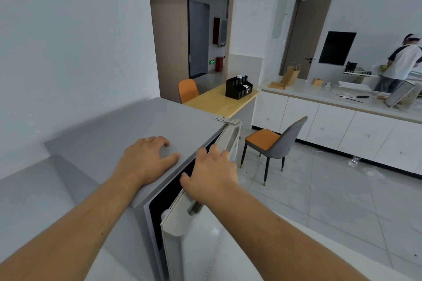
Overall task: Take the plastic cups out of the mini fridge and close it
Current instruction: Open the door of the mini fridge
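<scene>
The left hand (146,159) lies open and flat on the top of the low grey mini fridge (127,130), while the right hand (210,175) curls over the top edge of its pale, barely opened door (194,230). Whichever way the door goes, it is best swung smoothly about the hinge, the flat hand steadying the cabinet. The plastic cups are not visible in the dark gap, and no brand or writing is legible.

So the mini fridge (127,134) sits up against the left wall, its door (205,191) ajar on the right side. Left hand (146,159) lies flat on the fridge top, right hand (212,173) on the door's upper edge. A chair (276,143) stands right of it, the bench (342,100) behind that.
</scene>
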`<act>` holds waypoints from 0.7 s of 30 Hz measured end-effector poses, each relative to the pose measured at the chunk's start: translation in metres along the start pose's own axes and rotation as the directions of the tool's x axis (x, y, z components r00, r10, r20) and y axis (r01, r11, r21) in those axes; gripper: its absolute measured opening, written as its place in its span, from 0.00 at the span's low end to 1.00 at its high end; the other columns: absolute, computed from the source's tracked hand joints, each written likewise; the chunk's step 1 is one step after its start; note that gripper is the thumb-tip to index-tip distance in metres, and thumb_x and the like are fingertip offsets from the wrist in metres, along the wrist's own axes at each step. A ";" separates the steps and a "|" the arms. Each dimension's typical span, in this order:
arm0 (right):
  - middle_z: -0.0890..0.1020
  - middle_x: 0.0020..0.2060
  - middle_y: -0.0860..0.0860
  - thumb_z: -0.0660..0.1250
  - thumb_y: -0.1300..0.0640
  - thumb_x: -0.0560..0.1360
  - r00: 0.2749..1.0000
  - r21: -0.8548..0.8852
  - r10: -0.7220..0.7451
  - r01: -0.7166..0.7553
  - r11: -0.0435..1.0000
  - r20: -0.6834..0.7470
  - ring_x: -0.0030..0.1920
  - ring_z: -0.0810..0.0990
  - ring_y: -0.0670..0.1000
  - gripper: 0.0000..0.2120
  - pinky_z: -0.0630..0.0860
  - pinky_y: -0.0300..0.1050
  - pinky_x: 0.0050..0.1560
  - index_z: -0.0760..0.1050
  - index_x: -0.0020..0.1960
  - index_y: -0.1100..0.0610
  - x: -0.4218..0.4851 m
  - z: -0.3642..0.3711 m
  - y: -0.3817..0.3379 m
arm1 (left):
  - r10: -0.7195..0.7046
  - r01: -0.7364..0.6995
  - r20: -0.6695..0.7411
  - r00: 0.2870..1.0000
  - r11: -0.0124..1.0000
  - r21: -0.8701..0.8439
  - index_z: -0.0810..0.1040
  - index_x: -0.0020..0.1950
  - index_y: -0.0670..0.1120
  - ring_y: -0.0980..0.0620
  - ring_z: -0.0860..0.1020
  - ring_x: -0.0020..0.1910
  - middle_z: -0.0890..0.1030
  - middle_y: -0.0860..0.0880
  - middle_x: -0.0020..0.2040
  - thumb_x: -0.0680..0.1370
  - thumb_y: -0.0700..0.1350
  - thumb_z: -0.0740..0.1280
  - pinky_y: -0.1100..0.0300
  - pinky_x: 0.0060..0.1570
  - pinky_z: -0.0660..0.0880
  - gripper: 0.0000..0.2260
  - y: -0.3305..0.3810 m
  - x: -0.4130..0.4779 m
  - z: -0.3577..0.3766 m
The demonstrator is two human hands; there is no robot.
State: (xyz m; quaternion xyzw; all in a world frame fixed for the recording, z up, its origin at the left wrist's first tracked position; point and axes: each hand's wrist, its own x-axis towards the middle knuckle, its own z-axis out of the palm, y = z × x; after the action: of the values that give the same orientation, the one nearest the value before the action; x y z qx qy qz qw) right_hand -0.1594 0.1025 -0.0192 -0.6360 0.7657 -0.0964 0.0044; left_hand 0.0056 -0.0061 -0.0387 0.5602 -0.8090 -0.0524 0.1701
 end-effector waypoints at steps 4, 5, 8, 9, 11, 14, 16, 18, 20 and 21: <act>0.67 0.64 0.59 0.60 0.41 0.76 0.998 0.062 0.027 -0.031 0.998 0.060 0.63 0.67 0.62 0.30 0.73 0.57 0.58 0.64 0.71 0.58 -0.001 0.006 -0.001 | -0.005 0.005 0.000 1.000 1.000 -0.006 0.75 0.68 0.58 0.48 0.73 0.70 0.78 0.52 0.72 0.76 0.71 0.60 0.47 0.65 0.71 0.27 0.001 -0.002 -0.001; 0.67 0.64 0.59 0.59 0.42 0.76 0.998 0.075 0.024 -0.029 0.997 0.061 0.63 0.66 0.61 0.29 0.74 0.57 0.59 0.65 0.71 0.59 -0.003 0.007 0.001 | -0.009 0.009 -0.001 1.000 1.000 -0.006 0.75 0.68 0.58 0.48 0.73 0.70 0.78 0.52 0.72 0.76 0.71 0.60 0.47 0.65 0.71 0.27 0.002 -0.002 -0.001; 0.68 0.60 0.57 0.57 0.44 0.77 0.999 0.091 0.010 -0.014 0.996 0.046 0.60 0.67 0.58 0.25 0.75 0.55 0.57 0.69 0.66 0.59 -0.010 0.007 0.010 | -0.007 0.007 0.000 1.000 1.000 0.004 0.74 0.68 0.58 0.47 0.73 0.69 0.78 0.52 0.71 0.76 0.71 0.59 0.47 0.64 0.72 0.27 0.003 -0.004 -0.002; 0.69 0.59 0.56 0.57 0.44 0.77 0.999 0.091 0.005 -0.009 0.996 0.042 0.59 0.67 0.58 0.24 0.75 0.54 0.56 0.70 0.65 0.58 -0.012 0.006 0.013 | -0.007 0.007 0.003 1.000 1.000 0.009 0.74 0.68 0.58 0.47 0.74 0.69 0.78 0.52 0.71 0.75 0.72 0.59 0.47 0.63 0.72 0.28 0.004 -0.004 -0.003; 0.69 0.56 0.55 0.58 0.45 0.76 0.999 0.087 0.003 -0.006 0.996 0.037 0.57 0.69 0.57 0.21 0.76 0.54 0.53 0.72 0.63 0.56 -0.015 0.002 0.021 | -0.011 0.011 0.014 1.000 1.000 0.021 0.75 0.67 0.58 0.47 0.74 0.67 0.78 0.52 0.70 0.74 0.73 0.58 0.46 0.62 0.73 0.28 0.006 -0.005 -0.004; 0.69 0.53 0.53 0.61 0.45 0.75 1.000 0.085 -0.002 0.000 0.996 0.027 0.54 0.70 0.56 0.18 0.76 0.53 0.49 0.73 0.61 0.54 -0.018 -0.004 0.033 | -0.023 0.022 0.024 0.999 0.999 0.045 0.75 0.66 0.56 0.46 0.76 0.64 0.79 0.51 0.68 0.74 0.74 0.59 0.47 0.58 0.74 0.30 0.011 -0.005 -0.006; 0.68 0.52 0.52 0.64 0.46 0.75 1.000 0.094 -0.005 0.004 0.996 0.014 0.52 0.69 0.54 0.17 0.73 0.50 0.46 0.73 0.60 0.54 -0.019 -0.007 0.041 | -0.045 0.044 0.016 0.999 0.997 0.065 0.76 0.66 0.54 0.45 0.77 0.61 0.80 0.49 0.66 0.73 0.74 0.59 0.48 0.58 0.76 0.31 0.019 -0.006 -0.005; 0.67 0.51 0.51 0.67 0.47 0.75 1.000 0.094 -0.006 0.006 0.996 0.000 0.52 0.69 0.54 0.17 0.73 0.50 0.46 0.72 0.60 0.54 -0.020 -0.009 0.049 | -0.069 0.069 -0.003 0.998 0.993 0.092 0.76 0.65 0.51 0.43 0.77 0.60 0.80 0.48 0.65 0.74 0.75 0.58 0.46 0.59 0.76 0.33 0.028 -0.007 -0.003; 0.68 0.53 0.52 0.67 0.50 0.76 1.000 0.083 -0.011 0.012 0.997 -0.004 0.55 0.71 0.56 0.17 0.77 0.52 0.51 0.71 0.62 0.55 -0.022 -0.008 0.056 | -0.065 0.068 -0.028 0.997 0.992 0.103 0.76 0.66 0.51 0.43 0.77 0.60 0.80 0.48 0.65 0.75 0.74 0.58 0.45 0.59 0.76 0.32 0.034 -0.010 -0.002; 0.69 0.55 0.53 0.67 0.51 0.76 1.000 0.078 -0.014 0.014 0.997 -0.007 0.57 0.72 0.57 0.18 0.78 0.53 0.54 0.70 0.64 0.56 -0.024 -0.006 0.060 | -0.045 0.049 -0.039 0.998 0.995 0.093 0.76 0.66 0.52 0.43 0.77 0.61 0.80 0.48 0.65 0.76 0.73 0.59 0.45 0.59 0.76 0.31 0.035 -0.012 -0.002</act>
State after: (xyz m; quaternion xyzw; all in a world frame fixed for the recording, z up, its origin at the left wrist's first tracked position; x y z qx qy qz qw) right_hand -0.2141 0.1372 -0.0248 -0.6403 0.7569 -0.1280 0.0261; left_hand -0.0208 0.0175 -0.0298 0.5873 -0.7939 -0.0080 0.1573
